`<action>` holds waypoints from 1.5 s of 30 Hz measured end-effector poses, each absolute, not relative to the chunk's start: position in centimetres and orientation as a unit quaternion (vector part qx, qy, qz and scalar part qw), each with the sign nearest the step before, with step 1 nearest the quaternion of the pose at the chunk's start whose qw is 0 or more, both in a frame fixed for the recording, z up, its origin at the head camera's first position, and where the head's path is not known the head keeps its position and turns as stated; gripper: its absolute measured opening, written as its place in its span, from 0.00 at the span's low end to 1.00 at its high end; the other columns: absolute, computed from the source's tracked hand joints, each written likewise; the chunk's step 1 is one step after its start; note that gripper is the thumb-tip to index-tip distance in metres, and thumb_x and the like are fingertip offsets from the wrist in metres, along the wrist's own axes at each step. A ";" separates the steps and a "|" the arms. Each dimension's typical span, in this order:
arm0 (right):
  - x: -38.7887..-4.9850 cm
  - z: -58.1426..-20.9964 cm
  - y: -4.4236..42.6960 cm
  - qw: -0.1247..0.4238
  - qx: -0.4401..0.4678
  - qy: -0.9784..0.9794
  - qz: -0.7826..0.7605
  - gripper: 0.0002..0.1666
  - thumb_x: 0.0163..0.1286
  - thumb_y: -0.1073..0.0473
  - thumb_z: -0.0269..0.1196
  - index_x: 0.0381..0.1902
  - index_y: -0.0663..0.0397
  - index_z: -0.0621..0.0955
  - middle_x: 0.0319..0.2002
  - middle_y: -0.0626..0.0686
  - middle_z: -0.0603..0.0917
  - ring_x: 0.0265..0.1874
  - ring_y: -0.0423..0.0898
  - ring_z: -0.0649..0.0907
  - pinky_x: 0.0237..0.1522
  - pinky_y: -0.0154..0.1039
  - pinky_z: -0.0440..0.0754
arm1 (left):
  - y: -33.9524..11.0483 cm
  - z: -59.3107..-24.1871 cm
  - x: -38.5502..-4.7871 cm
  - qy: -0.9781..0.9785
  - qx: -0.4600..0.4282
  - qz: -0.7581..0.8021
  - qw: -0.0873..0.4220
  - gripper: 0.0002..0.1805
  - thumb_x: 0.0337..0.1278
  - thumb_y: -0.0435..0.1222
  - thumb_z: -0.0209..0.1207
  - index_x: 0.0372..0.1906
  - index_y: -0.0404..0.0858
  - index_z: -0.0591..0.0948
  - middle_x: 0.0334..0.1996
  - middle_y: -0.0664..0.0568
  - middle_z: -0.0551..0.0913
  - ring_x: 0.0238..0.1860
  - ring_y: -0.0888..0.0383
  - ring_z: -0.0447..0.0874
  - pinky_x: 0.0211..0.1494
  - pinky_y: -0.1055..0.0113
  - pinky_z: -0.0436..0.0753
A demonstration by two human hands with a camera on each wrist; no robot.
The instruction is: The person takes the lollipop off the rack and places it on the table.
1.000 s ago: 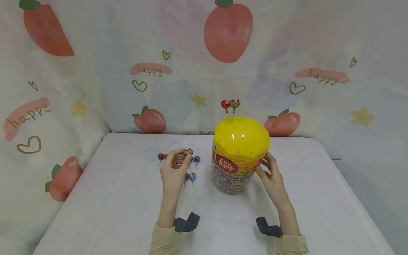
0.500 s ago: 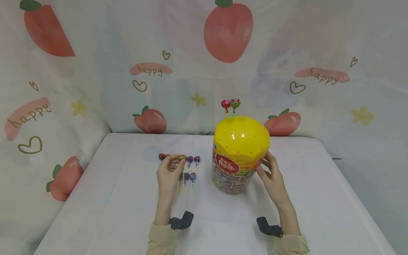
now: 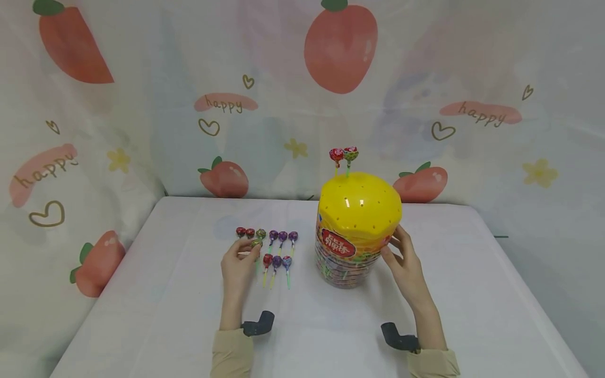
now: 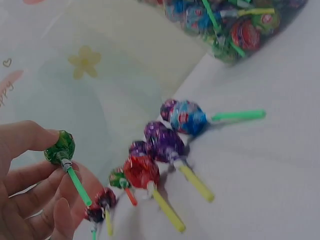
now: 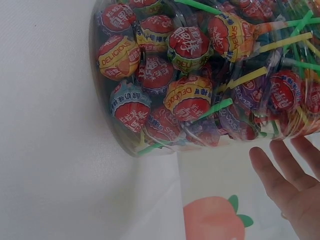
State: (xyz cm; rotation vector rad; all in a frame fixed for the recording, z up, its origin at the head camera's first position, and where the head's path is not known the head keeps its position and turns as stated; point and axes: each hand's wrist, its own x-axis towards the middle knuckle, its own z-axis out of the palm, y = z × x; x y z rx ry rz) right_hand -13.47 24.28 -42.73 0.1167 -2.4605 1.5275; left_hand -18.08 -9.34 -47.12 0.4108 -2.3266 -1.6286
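Note:
My left hand [image 3: 238, 266] pinches a green-wrapped lollipop [image 4: 60, 147] by its candy head, with the green stick pointing down. It hovers at the left end of a front row made of a red lollipop [image 3: 267, 260], a purple lollipop [image 3: 277, 262] and a blue lollipop [image 3: 287, 261]. Behind lies a longer row, including a green lollipop [image 3: 261, 233]. My right hand [image 3: 405, 270] touches the right side of a clear tub [image 3: 347, 270] full of lollipops. Two lollipops, one red [image 3: 336, 154] and one green [image 3: 350, 153], stand upright in its yellow lid [image 3: 361, 202].
A white cloth [image 3: 179, 325] covers the table. Small holes dot the tub's lid. Behind the table hangs a printed curtain [image 3: 279, 47] with fruit and hearts. Each wrist wears a black camera mount, such as the left mount [image 3: 259, 323].
My left hand has moved left and toward me with the green lollipop, lowering to the front row's left end. More lollipops in both rows are uncovered. The right hand and tub stay put.

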 end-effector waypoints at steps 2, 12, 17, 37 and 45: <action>-13.4 -42.7 24.3 0.122 0.040 -0.843 0.523 0.38 0.74 0.57 0.53 0.76 0.42 0.52 0.70 0.57 0.62 0.67 0.54 0.66 0.56 0.23 0.67 | -9.7 -47.5 -18.1 -0.808 0.147 -0.555 0.133 0.13 0.54 0.40 0.66 0.45 0.41 0.84 0.37 0.46 0.85 0.25 0.64 0.76 0.26 0.73 0.72; -13.4 -42.6 24.2 0.127 0.047 -0.838 0.528 0.37 0.74 0.58 0.53 0.76 0.41 0.52 0.70 0.57 0.63 0.66 0.52 0.66 0.53 0.17 0.66 | -10.4 -49.1 -18.1 -0.839 0.130 -0.515 0.120 0.11 0.52 0.39 0.67 0.40 0.39 0.84 0.35 0.46 0.86 0.27 0.61 0.78 0.30 0.71 0.72; -13.5 -42.6 24.2 0.131 0.051 -0.839 0.525 0.37 0.74 0.58 0.53 0.76 0.41 0.52 0.70 0.56 0.63 0.66 0.51 0.66 0.53 0.18 0.66 | -10.3 -49.6 -18.1 -0.851 0.125 -0.497 0.116 0.11 0.52 0.40 0.67 0.39 0.39 0.84 0.33 0.47 0.85 0.29 0.58 0.79 0.31 0.70 0.71; -13.5 -42.6 24.2 0.131 0.054 -0.839 0.526 0.37 0.74 0.59 0.53 0.76 0.41 0.52 0.69 0.56 0.63 0.65 0.51 0.66 0.53 0.17 0.66 | -10.0 -50.2 -18.2 -0.895 0.123 -0.415 0.108 0.13 0.51 0.41 0.67 0.37 0.35 0.84 0.27 0.47 0.83 0.26 0.55 0.78 0.29 0.67 0.70; -13.4 -42.5 24.1 0.130 0.053 -0.838 0.528 0.37 0.74 0.59 0.53 0.76 0.42 0.52 0.69 0.57 0.63 0.66 0.52 0.66 0.53 0.17 0.65 | -10.3 -50.0 -18.1 -0.888 0.131 -0.429 0.099 0.16 0.53 0.44 0.66 0.40 0.36 0.84 0.29 0.46 0.85 0.29 0.54 0.80 0.32 0.67 0.73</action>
